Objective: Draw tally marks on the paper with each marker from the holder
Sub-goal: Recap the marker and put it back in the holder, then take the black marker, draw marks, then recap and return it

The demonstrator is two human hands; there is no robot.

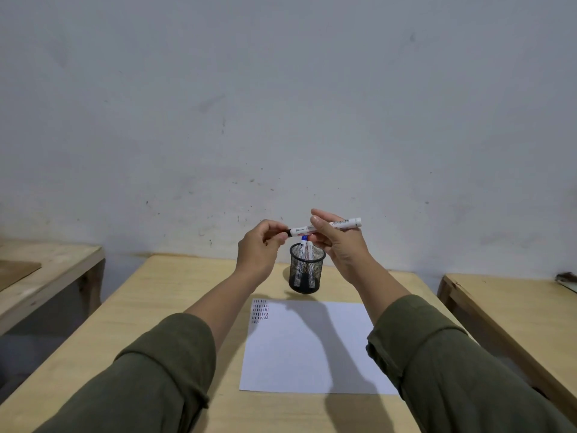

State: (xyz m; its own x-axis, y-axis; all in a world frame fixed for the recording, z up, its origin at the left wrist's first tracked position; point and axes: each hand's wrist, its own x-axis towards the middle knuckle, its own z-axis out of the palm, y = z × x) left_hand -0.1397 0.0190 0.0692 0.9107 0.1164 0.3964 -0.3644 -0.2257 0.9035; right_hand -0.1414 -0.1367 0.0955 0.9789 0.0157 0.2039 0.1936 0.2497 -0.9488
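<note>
Risk sits mostly in the cap right now; we hold a white-barrelled marker (343,224) level above the mesh holder (307,271), our right hand (335,245) wrapped around the barrel and our left hand (260,245) pinched shut on its black cap (284,231); whether the cap is coming off or going on we cannot tell; if we tug too sharply, the cap could slip from the fingertips and drop into the holder or roll off the wooden table (175,307); a jerk could also knock the blue-capped marker (303,248) and its neighbour standing upright in the holder just below, or tip the holder itself; the paper (312,348) lies near us, apart from the holder, with rows of tally marks (260,310) crowded in its far left corner; an uncapped tip swung carelessly could streak the blank sheet or our sleeve (150,376); we judge that more marks must go beside the present rows without smearing them
</note>
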